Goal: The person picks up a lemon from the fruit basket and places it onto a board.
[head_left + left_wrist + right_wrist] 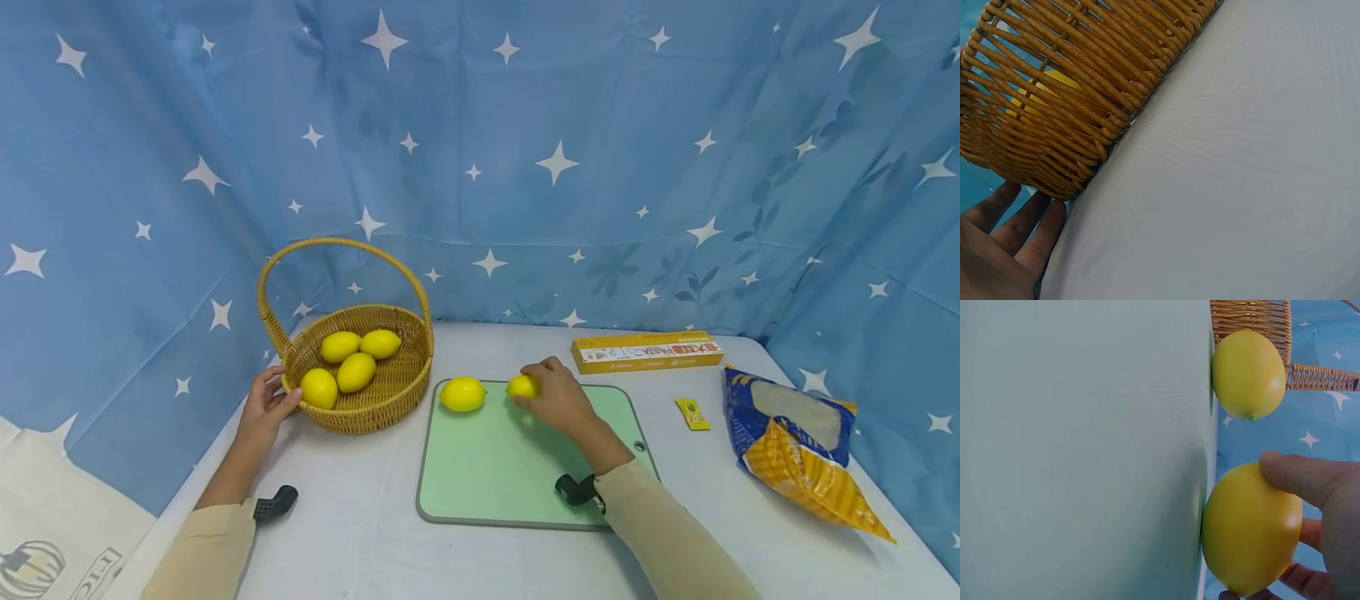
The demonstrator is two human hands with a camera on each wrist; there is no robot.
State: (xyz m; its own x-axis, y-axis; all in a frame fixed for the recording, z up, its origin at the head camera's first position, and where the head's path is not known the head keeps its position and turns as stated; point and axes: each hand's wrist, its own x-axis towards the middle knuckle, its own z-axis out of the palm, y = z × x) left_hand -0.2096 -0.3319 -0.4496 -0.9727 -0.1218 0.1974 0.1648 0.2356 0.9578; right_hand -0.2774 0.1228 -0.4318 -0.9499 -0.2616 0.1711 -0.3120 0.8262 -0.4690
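My right hand pinches a yellow lemon low over the green cutting board, its thumb on one side and fingers curled round the other. Another lemon lies on the board's far left part, a short gap from the held one. At the left, my left hand rests against the wicker basket, thumb at the rim. The left wrist view shows straight fingers touching the basket's lower outside. Inside the basket lie several lemons.
A yellow pasta box lies behind the board to the right. Nearer, a small yellow packet is on the white table. A blue and orange bag lies at the right edge. The basket's tall handle arches up before the starry blue curtain.
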